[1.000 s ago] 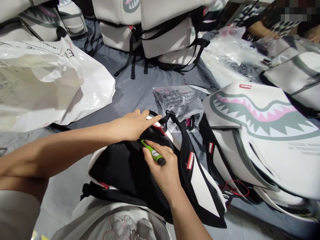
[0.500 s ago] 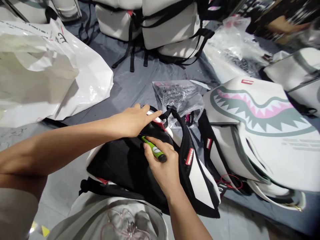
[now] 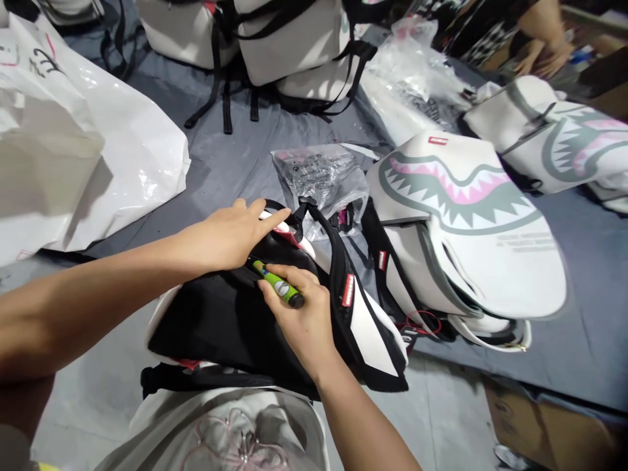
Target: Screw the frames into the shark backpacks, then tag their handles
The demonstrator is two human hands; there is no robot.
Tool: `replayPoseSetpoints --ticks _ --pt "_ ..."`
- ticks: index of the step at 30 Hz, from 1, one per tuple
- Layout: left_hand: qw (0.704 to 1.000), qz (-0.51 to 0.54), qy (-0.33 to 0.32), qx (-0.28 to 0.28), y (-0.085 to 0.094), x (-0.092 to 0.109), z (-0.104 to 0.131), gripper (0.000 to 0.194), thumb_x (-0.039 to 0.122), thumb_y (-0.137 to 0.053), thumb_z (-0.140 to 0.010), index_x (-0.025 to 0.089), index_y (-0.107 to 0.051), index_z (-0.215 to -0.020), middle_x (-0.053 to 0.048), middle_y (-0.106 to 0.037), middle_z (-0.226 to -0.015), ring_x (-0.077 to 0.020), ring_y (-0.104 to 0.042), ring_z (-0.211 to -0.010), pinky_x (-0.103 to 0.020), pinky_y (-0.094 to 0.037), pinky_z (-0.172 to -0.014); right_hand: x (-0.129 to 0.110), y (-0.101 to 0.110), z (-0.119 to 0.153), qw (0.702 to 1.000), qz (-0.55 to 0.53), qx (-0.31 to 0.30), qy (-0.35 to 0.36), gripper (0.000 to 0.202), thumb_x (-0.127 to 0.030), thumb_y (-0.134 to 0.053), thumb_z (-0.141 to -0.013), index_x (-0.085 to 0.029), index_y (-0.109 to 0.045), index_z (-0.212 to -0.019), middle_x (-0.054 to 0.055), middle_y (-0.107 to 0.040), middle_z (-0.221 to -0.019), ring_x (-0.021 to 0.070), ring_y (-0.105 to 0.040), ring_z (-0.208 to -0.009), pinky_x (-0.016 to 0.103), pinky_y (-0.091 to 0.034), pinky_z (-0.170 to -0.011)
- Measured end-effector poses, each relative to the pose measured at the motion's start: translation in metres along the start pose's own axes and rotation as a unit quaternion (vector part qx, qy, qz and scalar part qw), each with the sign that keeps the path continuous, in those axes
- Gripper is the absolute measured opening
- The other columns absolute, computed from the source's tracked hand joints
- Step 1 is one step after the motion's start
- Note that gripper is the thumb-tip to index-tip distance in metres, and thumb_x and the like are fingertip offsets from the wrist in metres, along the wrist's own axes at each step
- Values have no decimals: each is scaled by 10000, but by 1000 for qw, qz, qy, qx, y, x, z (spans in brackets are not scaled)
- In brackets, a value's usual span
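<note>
My right hand point(image 3: 307, 314) is closed around a green marker point(image 3: 279, 284) with a black end. The marker's far end points up and left, close under my left hand, and its tip is hidden there. My left hand point(image 3: 235, 232) lies across the top of a black-and-white backpack point(image 3: 210, 320), index finger stretched out and fingers apart. The backpack rests back panel up, in front of my body. Its shoulder strap point(image 3: 338, 261), with a red label, runs along the right side, beside my right hand.
A clear plastic bag point(image 3: 321, 180) lies behind the backpack. To the right sits a white backpack point(image 3: 471, 216) with a shark-mouth print. White plastic wrapping point(image 3: 142, 150) covers the left, and more backpacks point(image 3: 294, 46) stand behind. Another person's hands point(image 3: 547, 39) show at the far right.
The view has shifted right, so everything sits further left in it. Another person's hands now show at the upper right. My hands and the marker keep nearly the same place on the backpack.
</note>
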State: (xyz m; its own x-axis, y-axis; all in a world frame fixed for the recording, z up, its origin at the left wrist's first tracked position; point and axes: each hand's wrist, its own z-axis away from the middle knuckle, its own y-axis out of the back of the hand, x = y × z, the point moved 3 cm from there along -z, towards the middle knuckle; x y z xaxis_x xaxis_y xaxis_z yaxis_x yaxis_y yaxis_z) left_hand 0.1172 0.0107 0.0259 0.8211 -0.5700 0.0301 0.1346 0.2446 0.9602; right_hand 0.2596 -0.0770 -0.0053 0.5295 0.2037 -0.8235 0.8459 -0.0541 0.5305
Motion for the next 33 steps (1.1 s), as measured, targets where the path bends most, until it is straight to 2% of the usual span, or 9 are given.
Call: replayPoseSetpoints --ticks 13,23,33 --pt "999 9 35 -31 11 8 1 940 8 -497 -788 294 -108 -1594 -143 -389 -1497 -316 -543 -1099 -356 -507 -795 -3 4 -1 1000 16 5 5 168 -178 -743 -815 -245 -731 -968 -8 -787 -934 188 -710 -846 362 -464 -886" --pt "1000 3 24 -5 6 7 1 951 -18 -456 -767 289 -107 -1597 -154 -400 -1480 -316 -550 -1055 -359 -535 -729 -1 1 -2 999 14 -2 35 174 -170 -741 -814 -233 -724 -976 2 -785 -921 192 -708 -823 357 -459 -852" --pt "1000 19 19 7 5 5 2 950 20 -513 -777 302 -116 -1593 -141 -443 -1425 -302 -550 -1043 -338 -530 -726 1 3 -3 1000 3 -11 7 172 -203 -731 -819 -248 -741 -985 10 -783 -933 202 -695 -848 367 -479 -862"
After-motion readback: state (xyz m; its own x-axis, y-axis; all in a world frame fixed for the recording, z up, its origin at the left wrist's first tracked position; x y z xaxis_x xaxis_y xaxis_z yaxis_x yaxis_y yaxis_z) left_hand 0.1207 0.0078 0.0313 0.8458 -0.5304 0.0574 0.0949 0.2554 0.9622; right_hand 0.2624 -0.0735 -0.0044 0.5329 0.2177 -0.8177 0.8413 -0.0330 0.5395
